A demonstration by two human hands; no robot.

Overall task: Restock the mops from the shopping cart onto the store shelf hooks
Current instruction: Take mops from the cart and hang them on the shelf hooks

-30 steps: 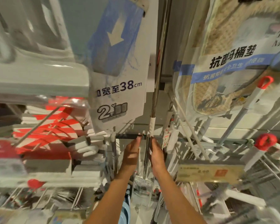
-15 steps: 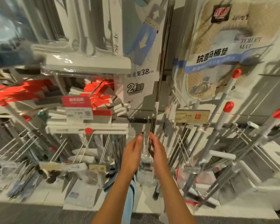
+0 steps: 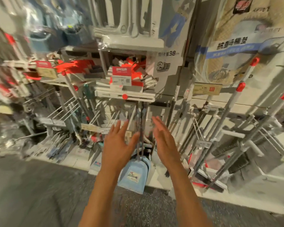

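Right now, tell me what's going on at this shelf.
A person stands facing a store shelf packed with hanging cleaning tools. Both hands are raised and open, holding nothing: the left hand and the right hand sit either side of some dark poles hanging over a light blue dustpan. Red-capped mop handles lean to the right. The picture is blurred, and no shopping cart is in view.
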